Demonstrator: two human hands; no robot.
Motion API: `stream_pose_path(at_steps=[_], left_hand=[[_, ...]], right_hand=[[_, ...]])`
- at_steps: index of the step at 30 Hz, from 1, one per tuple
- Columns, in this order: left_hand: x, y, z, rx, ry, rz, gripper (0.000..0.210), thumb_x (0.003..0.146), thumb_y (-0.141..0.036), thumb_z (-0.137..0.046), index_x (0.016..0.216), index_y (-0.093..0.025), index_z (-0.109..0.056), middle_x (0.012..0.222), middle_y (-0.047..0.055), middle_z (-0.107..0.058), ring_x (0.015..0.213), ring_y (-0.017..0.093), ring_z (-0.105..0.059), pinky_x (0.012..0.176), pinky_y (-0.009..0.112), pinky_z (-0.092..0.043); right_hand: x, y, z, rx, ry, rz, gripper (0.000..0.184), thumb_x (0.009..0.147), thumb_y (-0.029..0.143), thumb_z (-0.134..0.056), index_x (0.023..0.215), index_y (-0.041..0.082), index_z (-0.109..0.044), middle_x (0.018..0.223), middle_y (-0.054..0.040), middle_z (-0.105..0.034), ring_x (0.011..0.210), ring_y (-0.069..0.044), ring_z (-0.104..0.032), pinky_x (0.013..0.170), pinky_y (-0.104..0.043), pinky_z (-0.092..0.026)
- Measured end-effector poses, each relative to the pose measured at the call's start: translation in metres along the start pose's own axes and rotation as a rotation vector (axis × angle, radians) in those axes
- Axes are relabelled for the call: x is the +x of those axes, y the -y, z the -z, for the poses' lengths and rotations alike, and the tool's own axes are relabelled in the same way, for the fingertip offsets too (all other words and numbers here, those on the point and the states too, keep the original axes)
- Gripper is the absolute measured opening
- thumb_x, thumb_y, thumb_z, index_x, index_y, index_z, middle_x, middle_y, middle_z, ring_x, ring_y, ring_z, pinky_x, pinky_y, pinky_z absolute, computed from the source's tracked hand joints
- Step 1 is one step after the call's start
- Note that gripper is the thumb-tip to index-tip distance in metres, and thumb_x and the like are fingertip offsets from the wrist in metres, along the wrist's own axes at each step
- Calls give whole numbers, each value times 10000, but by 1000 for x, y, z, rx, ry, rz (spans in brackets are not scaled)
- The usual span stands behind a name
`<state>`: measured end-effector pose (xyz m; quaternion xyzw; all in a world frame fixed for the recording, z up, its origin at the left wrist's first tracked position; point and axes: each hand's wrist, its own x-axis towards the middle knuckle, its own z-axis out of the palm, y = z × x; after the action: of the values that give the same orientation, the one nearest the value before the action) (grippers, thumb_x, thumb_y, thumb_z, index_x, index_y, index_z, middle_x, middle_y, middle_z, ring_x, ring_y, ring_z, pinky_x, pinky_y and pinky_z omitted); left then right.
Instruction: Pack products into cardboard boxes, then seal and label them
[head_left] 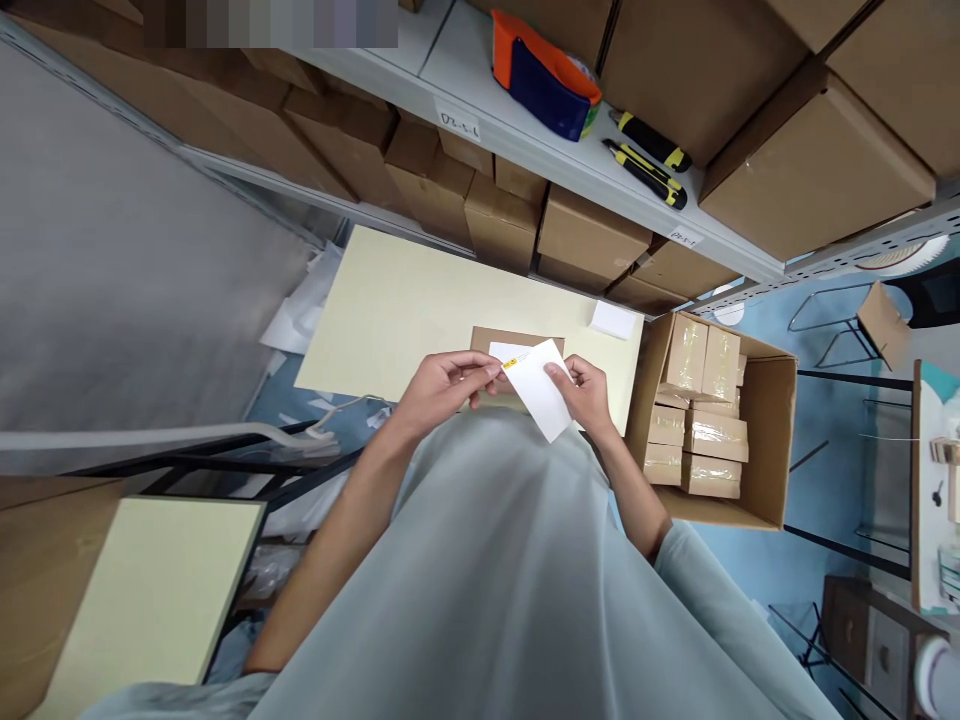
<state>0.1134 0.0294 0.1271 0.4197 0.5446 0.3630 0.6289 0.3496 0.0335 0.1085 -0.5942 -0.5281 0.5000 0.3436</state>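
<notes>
Both hands are holding a white label sheet just above a small brown box on the pale surface — the left hand is pinching its yellow-marked corner, the right hand is gripping its right edge — beside an open carton of wrapped packets

The paper hides most of the small box behind it. The print on the shelf label is too small to read.
</notes>
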Motion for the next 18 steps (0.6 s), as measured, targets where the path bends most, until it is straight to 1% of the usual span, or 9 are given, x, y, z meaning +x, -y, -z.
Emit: stream_pose_path(at_steps=[4, 10, 18], left_hand=[[-1, -6, 1, 35, -16, 7, 360, 758, -535, -879, 799, -185, -806, 735, 75, -735, 650, 179, -635, 496, 258, -495], [-3, -12, 3, 82, -19, 26, 357, 740, -537, -861, 810, -192, -806, 719, 66, -732, 616, 166, -606, 487, 257, -477], [-3, -17, 4, 119, 10, 34, 348, 743, -537, -839, 788, -195, -791, 795, 83, -777, 632, 167, -625, 481, 249, -466]], right_hand=[[-1, 4, 3, -20, 9, 12, 669, 859, 845, -678, 649, 260, -432, 644, 44, -366, 634, -135, -329, 572, -289, -294], [0, 9, 5, -36, 32, 29, 658, 860, 822, -690, 641, 258, -432, 640, 46, -350, 626, -134, -315, 572, -293, -284], [2, 7, 6, -75, 62, 1, 667, 856, 868, -652, 669, 260, -449, 633, 41, -376, 640, -143, -378, 564, -284, -309]])
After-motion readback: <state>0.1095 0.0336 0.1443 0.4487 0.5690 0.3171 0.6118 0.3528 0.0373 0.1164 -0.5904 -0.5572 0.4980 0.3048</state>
